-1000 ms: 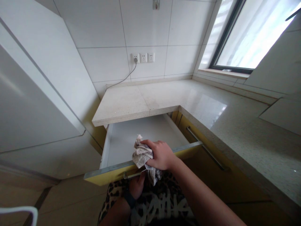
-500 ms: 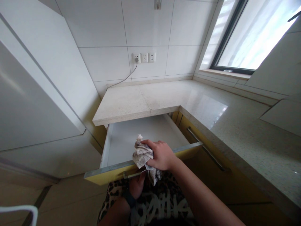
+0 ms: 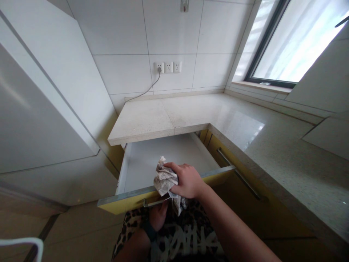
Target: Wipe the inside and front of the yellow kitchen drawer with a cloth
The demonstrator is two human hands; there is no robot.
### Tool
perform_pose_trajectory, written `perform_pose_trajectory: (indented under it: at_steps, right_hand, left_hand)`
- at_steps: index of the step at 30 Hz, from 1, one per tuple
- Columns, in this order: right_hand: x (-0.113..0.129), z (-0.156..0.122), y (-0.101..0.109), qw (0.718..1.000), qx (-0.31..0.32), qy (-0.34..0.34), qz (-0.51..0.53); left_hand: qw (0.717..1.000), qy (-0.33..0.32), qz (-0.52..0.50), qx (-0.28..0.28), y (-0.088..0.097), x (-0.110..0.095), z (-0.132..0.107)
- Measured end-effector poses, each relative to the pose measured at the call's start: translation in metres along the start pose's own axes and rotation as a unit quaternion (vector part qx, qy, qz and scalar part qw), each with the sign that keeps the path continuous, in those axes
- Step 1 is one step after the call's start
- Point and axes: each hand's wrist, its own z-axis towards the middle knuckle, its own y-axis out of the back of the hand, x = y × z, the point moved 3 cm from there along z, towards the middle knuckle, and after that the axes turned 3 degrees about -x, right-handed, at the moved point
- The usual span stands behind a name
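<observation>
A crumpled grey-white rag [image 3: 165, 180] is bunched in my right hand [image 3: 188, 180], whose fingers are closed around it. That hand is over the top edge of the drawer front, and part of the rag hangs down on the near side. The drawer [image 3: 141, 163] is pulled out from under the countertop, with a white inside and a yellow front [image 3: 120, 203]. Low at the front, my left hand [image 3: 158, 215] is closed at the metal drawer handle [image 3: 154, 203]; its fingers are partly hidden by the handle and the rag.
Above the drawer runs an L-shaped stone countertop [image 3: 141, 120], its right arm reaching toward me. A long metal bar handle [image 3: 240, 174] juts from the yellow cabinet on the right. A tall white cabinet [image 3: 54, 109] stands at left. A cord [image 3: 144, 92] leads to the wall sockets [image 3: 168, 67].
</observation>
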Motion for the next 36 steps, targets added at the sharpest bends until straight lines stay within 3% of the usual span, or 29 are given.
perform_pose_trajectory:
  at_steps: [36]
  right_hand:
    - [0.0018, 0.0004, 0.0011, 1.0, 0.017, -0.01, -0.017]
  left_hand:
    - [1.0, -0.02, -0.008, 0.006, -0.0003, -0.0027, 0.0008]
